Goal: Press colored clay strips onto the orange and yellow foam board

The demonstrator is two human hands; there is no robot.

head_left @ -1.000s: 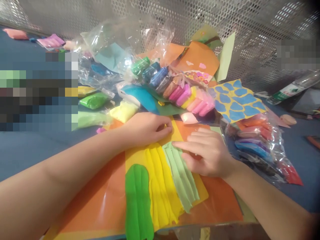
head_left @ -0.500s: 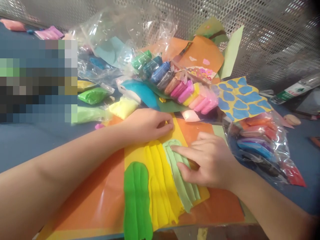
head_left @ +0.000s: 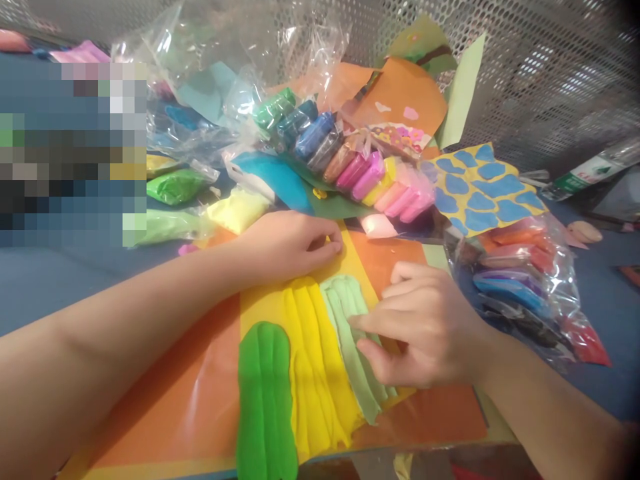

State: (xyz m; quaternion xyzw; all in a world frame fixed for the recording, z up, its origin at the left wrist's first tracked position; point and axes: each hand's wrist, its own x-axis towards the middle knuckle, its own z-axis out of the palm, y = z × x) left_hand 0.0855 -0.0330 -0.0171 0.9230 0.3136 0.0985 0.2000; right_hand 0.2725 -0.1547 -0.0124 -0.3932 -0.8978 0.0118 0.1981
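Observation:
On a yellow sheet point(head_left: 260, 303) lie three flattened, ridged strips of modelling clay: a dark green strip point(head_left: 267, 400), a yellow strip point(head_left: 320, 373) and a pale green strip point(head_left: 353, 333). My right hand point(head_left: 425, 327) has its index fingertip on the pale green strip. Its thumb is apart from the index, close to the strip's edge, and the other fingers are curled; nothing is held. Above the yellow strip, my left hand point(head_left: 295, 247) rests on the sheet with fingers curled in toward the thumb. I see nothing in the gap between them.
Orange card point(head_left: 190, 393) lies beneath the sheet. Bagged clay blocks point(head_left: 360, 173) are heaped behind it, beside a yellow card with blue patches point(head_left: 485, 190). Another clay bag point(head_left: 525, 280) sits at right. A bottle point(head_left: 590, 170) lies near the perforated metal panel point(head_left: 500, 87).
My right index finger has slid down along the pale green strip toward me, closer to the thumb. My left hand keeps its place on the sheet. The whole view has shifted slightly.

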